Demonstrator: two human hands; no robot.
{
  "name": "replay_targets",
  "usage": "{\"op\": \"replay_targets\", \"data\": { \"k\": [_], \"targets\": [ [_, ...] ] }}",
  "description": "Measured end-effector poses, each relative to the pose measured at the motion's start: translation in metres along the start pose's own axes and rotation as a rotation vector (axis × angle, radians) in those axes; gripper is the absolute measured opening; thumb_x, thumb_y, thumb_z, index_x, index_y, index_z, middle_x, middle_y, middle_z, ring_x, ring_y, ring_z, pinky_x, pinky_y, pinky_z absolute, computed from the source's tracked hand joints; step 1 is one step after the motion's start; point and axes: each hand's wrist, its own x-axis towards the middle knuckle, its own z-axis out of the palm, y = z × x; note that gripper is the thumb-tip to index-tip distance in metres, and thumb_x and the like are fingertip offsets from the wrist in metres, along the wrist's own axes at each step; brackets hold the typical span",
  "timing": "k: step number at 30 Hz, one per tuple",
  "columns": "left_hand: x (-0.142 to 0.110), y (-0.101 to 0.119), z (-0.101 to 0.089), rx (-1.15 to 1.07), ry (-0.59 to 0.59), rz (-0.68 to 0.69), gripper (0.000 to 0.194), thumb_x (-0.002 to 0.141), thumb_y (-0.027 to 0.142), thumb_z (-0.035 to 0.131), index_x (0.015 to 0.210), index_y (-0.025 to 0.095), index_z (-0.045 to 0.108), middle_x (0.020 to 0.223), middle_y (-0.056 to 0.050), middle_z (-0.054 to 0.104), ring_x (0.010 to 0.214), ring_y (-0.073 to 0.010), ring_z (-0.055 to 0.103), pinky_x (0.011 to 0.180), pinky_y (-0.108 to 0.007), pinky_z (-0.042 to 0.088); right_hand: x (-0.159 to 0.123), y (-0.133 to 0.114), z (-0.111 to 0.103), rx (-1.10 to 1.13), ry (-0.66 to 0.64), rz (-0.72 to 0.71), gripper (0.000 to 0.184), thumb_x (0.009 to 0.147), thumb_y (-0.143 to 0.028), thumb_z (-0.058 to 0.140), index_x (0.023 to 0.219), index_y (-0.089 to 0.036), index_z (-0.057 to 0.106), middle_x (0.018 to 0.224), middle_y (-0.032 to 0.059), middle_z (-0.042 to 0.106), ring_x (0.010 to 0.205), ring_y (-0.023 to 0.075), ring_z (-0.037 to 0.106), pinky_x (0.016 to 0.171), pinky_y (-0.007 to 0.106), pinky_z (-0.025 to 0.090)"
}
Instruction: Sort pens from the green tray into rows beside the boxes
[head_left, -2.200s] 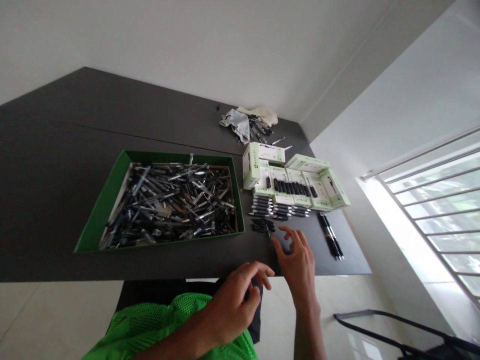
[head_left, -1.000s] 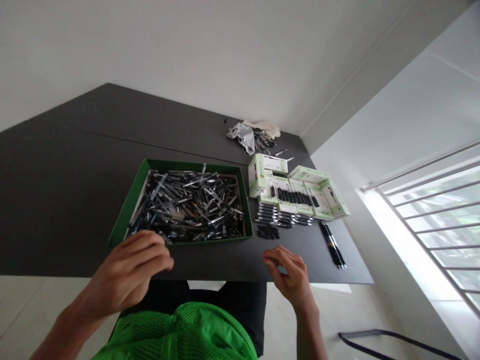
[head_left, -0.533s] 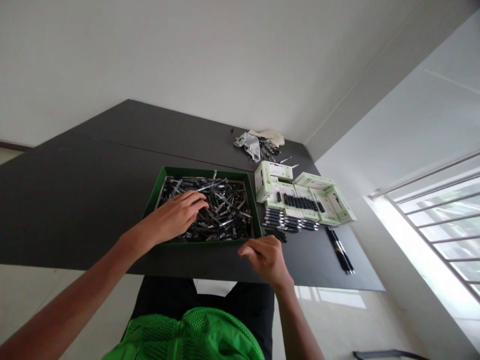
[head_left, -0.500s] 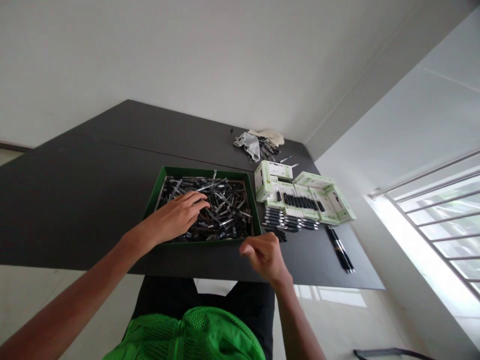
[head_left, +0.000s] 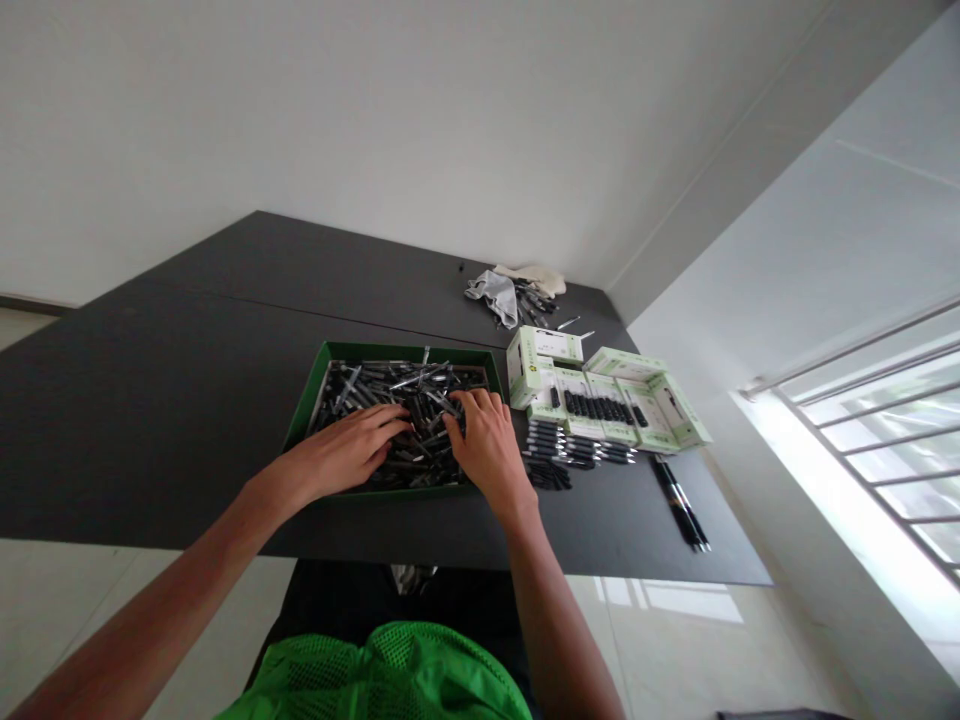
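"What's around the work?"

"On the counter [head_left: 187, 400], pale green-and-white cartons [head_left: 649, 405] stand just right of the green box [head_left: 302, 402]. In front of them are stacked pens [head_left: 581, 447] in rows, then a heap of small black pieces [head_left: 549, 475]. Farther right lie two thick black tubes [head_left: 679, 505]. Toward the wall, a grey cloth [head_left: 496, 293] and a cream cloth [head_left: 541, 278] partly cover more pens."

"And the loose pens [head_left: 397, 380]?"

"Inside the green box, under and between both hands. The left hand [head_left: 351, 447] and its wrist cover the near left of the pile; the right hand [head_left: 487, 437] crosses the near right corner."

"Holding anything?"

"The left is loosely curved, fingertips down among the pens. The right is half open, thumb apart from the fingers. I can't tell whether either grips one."

"Materials?"

"Slim barrels, some clear and shiny, some black, tangled at every angle; one sticks up at the back. The box is shallow, straight-walled, pale inside. The cloths are soft and crumpled, the counter matt and dark."
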Motion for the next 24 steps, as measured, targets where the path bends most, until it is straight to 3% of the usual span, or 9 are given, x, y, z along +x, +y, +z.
{"op": "replay_targets", "data": {
  "k": [4, 13, 18, 24],
  "targets": [
    [0.0, 0.005, -0.005, -0.058, 0.008, 0.01, 0.038, 0.102, 0.01, 0.049, 0.13, 0.019, 0.073, 0.144, -0.012, 0.069, 0.135, -0.0262, 0.066, 0.121, -0.047, 0.05, -0.004, 0.002, 0.003, 0.034, -0.034, -0.01, 0.03, 0.107, -0.026, 0.056, 0.133, -0.015, 0.067, 0.132, 0.0146, 0.072, 0.121, 0.0327, 0.059, 0.104, 0.049, 0.043],
    [0.0, 0.014, -0.017, -0.126, -0.012, -0.01, 0.037, 0.105, 0.011, 0.047, 0.13, 0.023, 0.072, 0.136, -0.007, 0.072, 0.128, -0.0213, 0.067, 0.115, -0.041, 0.052, -0.007, -0.005, -0.01, 0.195, -0.094, -0.13, 0.014, 0.1, -0.016, 0.063, 0.106, -0.023, 0.074, 0.112, 0.0049, 0.078, 0.108, 0.026, 0.064, 0.105, 0.046, 0.041],
    [0.0, 0.015, -0.022, -0.1, 0.073, -0.002, 0.034, 0.104, 0.009, 0.048, 0.122, 0.021, 0.074, 0.128, -0.008, 0.071, 0.125, -0.0222, 0.064, 0.113, -0.041, 0.054, -0.008, -0.005, -0.01, 0.362, -0.105, -0.155, 0.021, 0.102, -0.01, 0.057, 0.107, -0.022, 0.074, 0.107, 0.0057, 0.074, 0.105, 0.0229, 0.066, 0.1, 0.038, 0.049],
    [-0.004, 0.011, -0.018, -0.173, 0.107, -0.076, 0.037, 0.101, 0.009, 0.047, 0.123, 0.023, 0.074, 0.123, -0.007, 0.068, 0.112, -0.0192, 0.07, 0.1, -0.031, 0.058, -0.009, 0.002, -0.009, 0.486, -0.085, -0.079, 0.027, 0.106, -0.013, 0.054, 0.113, -0.025, 0.076, 0.111, 0.0049, 0.067, 0.099, 0.0177, 0.068, 0.092, 0.029, 0.051]
  ]
}}
